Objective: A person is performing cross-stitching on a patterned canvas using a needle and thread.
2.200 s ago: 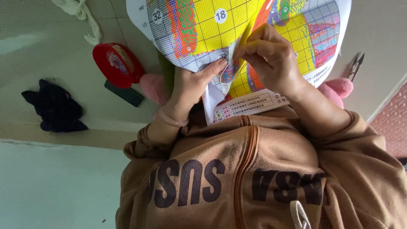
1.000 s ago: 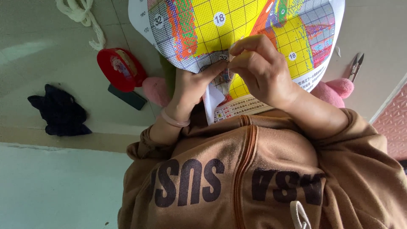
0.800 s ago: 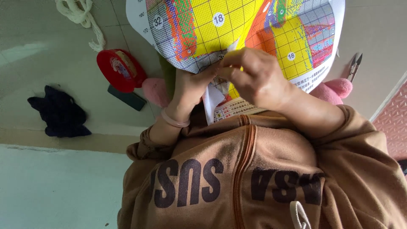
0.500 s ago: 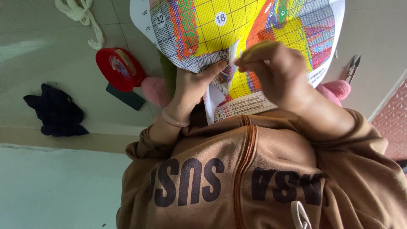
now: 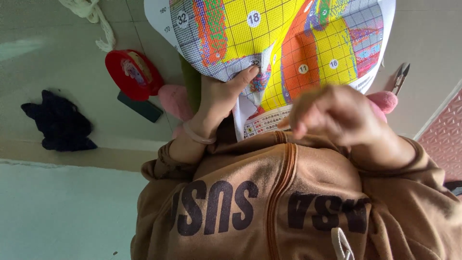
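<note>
A large printed grid canvas (image 5: 288, 38) in yellow, orange and blue, with numbered circles, hangs in front of my chest. My left hand (image 5: 219, 98) grips its lower edge, thumb on the front beside a folded white flap. My right hand (image 5: 337, 115) is blurred, just below the canvas and close to my brown hoodie (image 5: 288, 202). Its fingers are pinched together; I cannot make out anything thin between them. A pale band (image 5: 195, 137) circles my left wrist.
On the tiled floor lie a round red tin (image 5: 127, 72), a dark flat slab (image 5: 140, 107), a dark crumpled cloth (image 5: 60, 123), a white cord (image 5: 94, 19) and small snips (image 5: 399, 79). Pink slippers (image 5: 173, 101) peek out under the canvas.
My right hand has come off the canvas and drawn back toward my chest, now blurred. The left hand keeps its hold on the canvas edge.
</note>
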